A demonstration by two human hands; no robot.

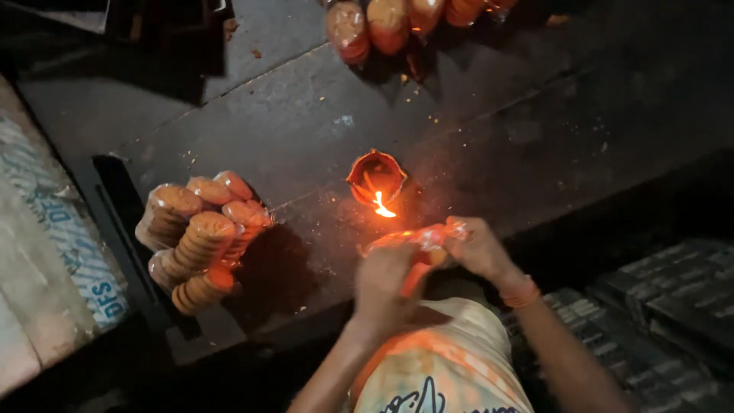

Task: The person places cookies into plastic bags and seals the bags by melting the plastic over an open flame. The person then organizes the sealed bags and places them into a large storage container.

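Note:
My left hand [386,287] and my right hand [480,246] together hold a clear plastic packet of round biscuits [417,241], stretched between them. The packet's upper edge sits just below the flame [382,206] of a small clay oil lamp [376,177] that burns on the dark slab. Both hands are blurred. An orange band circles my right wrist.
A pile of several sealed biscuit packets [200,237] lies left of the lamp. More packets [390,23] lie at the top edge. The dark stone slab [489,115] carries crumbs. Printed sacks [53,252] lie at the left, dark crates [665,306] at the right.

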